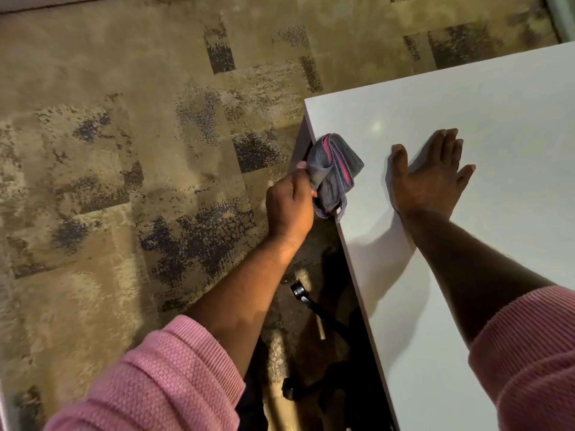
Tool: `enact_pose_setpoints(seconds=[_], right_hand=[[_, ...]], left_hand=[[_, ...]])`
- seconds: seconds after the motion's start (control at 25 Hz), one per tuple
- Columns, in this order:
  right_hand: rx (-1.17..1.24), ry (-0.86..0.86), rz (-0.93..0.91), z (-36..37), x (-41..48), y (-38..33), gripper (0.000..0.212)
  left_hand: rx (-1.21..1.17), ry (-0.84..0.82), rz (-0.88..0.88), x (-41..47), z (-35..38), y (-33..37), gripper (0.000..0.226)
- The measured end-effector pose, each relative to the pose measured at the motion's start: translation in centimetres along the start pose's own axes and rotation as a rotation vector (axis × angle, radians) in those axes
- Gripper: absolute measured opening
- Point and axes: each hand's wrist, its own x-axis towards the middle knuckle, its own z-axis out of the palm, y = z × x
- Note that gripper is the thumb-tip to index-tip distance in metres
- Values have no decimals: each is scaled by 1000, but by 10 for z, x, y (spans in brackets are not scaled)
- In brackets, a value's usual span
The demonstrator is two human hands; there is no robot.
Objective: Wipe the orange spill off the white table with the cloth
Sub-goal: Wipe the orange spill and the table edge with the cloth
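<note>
A: Head view: what is your left hand [291,208] doing?

B: Your fingers are closing on the grey cloth [334,172], bunched over the white table [497,126]'s edge, at nine o'clock from your right hand [431,178], which is lying flat, fingers spread, gripping nothing.

My one camera sits on my head, looking steeply down, close over the white table's [466,126] left corner and the patterned carpet [124,135] beside it.
</note>
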Motion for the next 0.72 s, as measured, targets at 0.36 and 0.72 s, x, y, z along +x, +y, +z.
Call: enact_pose_setpoints(seconds=[0.36, 0.72], right_hand=[[30, 8, 3, -1, -1, 0, 89], [16, 16, 4, 0, 0, -1, 89]], left_hand=[[562, -91, 176, -28, 4, -1, 64], [-107, -226, -221, 9, 27, 34, 68]])
